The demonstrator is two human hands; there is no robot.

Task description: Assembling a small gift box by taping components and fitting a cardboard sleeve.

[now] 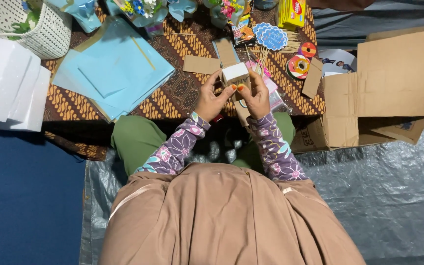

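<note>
A small cardboard box (235, 74) with a white top face sits between both my hands, above the near edge of a low table covered in brown patterned cloth (182, 93). My left hand (212, 99) grips its left side, thumb toward the middle. My right hand (256, 95) holds its right side, fingers curled over the top edge. Both sleeves are purple with a flower print. The lower part of the box is hidden behind my fingers.
Light blue paper sheets (114, 68) lie at the left, white foam blocks (8, 83) and a white woven basket (35, 24) further left. Cardboard scraps (201, 64), blue toppers on sticks (270, 37), tape rolls (299, 66) and an open cardboard carton (384, 88) lie to the right.
</note>
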